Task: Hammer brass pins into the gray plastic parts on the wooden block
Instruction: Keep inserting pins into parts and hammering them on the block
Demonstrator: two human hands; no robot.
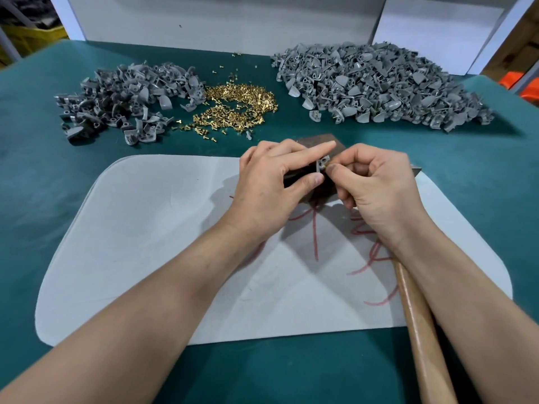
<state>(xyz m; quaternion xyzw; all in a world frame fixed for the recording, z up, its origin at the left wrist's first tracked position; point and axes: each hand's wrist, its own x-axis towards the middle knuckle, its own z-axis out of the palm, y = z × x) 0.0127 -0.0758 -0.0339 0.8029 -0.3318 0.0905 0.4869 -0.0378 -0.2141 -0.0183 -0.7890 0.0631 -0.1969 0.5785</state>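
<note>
On the green table cover [43, 170], three heaps lie at the far side: a smaller heap of gray parts [125, 100] to the left, a scatter of brass pins [236, 109] just beside it, and a much bigger heap of gray parts [379, 83] to the right. Nearer, a pale mat [145, 243] with red scrawls carries the dark wooden block [320, 191]. A gray plastic part [321, 163] sits over the block, between the two hands. The left hand [271, 176] pinches it, forefinger laid straight along the top, thumb pressed from below. The right hand [376, 193] is curled, thumb and forefinger tips pinched against the part's right edge; whether a pin sits between them I cannot tell. A hammer [420, 325] runs under the right forearm.
</note>
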